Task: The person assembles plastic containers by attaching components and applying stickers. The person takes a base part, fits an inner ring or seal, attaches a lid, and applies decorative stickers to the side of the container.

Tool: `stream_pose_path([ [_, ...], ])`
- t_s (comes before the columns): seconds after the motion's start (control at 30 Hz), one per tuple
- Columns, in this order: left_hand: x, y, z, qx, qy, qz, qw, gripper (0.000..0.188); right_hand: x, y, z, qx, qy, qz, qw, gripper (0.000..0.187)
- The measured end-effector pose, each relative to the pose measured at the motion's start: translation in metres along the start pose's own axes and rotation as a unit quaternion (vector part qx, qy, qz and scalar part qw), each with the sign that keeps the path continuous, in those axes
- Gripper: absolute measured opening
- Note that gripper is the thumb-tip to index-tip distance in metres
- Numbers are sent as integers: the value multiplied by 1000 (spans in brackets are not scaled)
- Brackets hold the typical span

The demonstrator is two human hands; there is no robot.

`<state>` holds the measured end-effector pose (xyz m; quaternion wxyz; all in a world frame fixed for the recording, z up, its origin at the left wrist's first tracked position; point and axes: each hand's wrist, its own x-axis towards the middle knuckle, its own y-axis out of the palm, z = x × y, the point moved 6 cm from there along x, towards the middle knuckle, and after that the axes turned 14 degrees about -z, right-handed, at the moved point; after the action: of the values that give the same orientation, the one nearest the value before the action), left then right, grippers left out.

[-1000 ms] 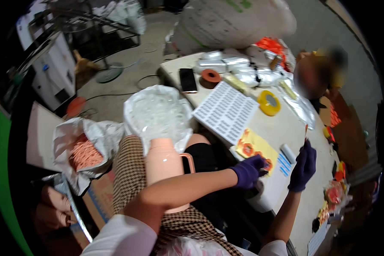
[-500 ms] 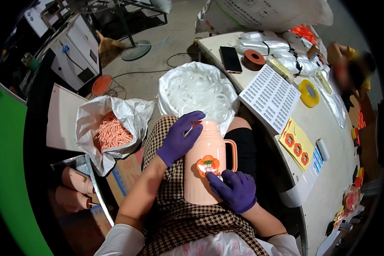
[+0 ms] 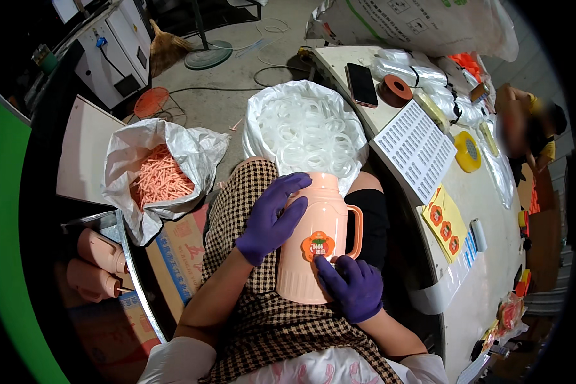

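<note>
- While it rests on my lap, the peach jug [image 3: 317, 246] stands roughly upright between my two hands, its handle turned to my right.
- My left hand [image 3: 272, 221], in a purple glove, lies flat against the jug's left side, fingers spread and wrapped over its shoulder, steadying it rather than clenching.
- My right hand [image 3: 352, 285], also gloved, sits low on the jug's front, its fingertips [image 3: 320, 262] pressing the lower edge of the orange flower sticker [image 3: 318, 244].
- Beyond the jug, a white bag of clear rings [image 3: 307, 131] stands at my knees.
- A bag of orange sticks [image 3: 160, 179] lies well off to my left.
- A yellow sheet of matching stickers [image 3: 446, 221] lies on the table [image 3: 493, 281] to my right.
</note>
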<state>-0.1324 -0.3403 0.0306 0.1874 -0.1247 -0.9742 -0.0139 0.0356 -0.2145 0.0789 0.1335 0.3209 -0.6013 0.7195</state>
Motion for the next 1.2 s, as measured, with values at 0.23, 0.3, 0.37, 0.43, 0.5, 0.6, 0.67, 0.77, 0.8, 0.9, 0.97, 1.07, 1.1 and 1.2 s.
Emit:
stream_pose_path([
  [0.23, -5, 5, -8, 28, 4, 33, 999, 38, -1, 0, 1, -8, 9, 5, 1000, 51],
  [0.3, -6, 7, -12, 48, 25, 43, 998, 39, -3, 2, 1, -19, 5, 8, 1000, 48],
  [0.37, -7, 10, -16, 67, 47, 53, 995, 40, -3, 2, 1, -18, 8, 8, 1000, 47],
  [0.43, -9, 16, -19, 127, 69, 67, 987, 50, -4, 2, 1, -18, 10, 8, 1000, 47],
  [0.5, -9, 21, -26, 163, 80, 76, 980, 57, -5, 3, 0, -16, 13, 4, 1000, 46],
  [0.6, -12, 30, -25, 219, 96, 98, 966, 70, -6, 3, -2, -20, 14, 20, 1000, 43],
  [0.67, -16, 32, -18, 242, 98, 112, 959, 75, -3, 3, -3, 24, 57, 66, 996, 42],
  [0.77, -18, 32, -5, 241, 70, 124, 960, 81, 0, -4, -9, 151, 111, 194, 963, 42],
  [0.8, -18, 30, -1, 245, 54, 122, 960, 84, -2, -6, -8, 233, 118, 273, 926, 43],
  [0.9, -30, 25, -1, 293, 63, 154, 942, 105, 8, -27, -14, 335, 124, 198, 913, 49],
  [0.97, -43, 21, -11, 369, 64, 161, 913, 123, 0, -31, -27, 319, 161, 174, 917, 50],
  [1.07, -48, 20, -22, 397, 72, 200, 893, 135, -13, -26, -46, 318, 244, 109, 910, 52],
  [1.1, -49, 22, -25, 397, 77, 223, 887, 136, -21, -18, -50, 330, 264, 88, 902, 52],
  [1.2, -16, 12, -24, 244, 92, 171, 950, 122, -36, -5, -44, 335, 233, 34, 913, 54],
])
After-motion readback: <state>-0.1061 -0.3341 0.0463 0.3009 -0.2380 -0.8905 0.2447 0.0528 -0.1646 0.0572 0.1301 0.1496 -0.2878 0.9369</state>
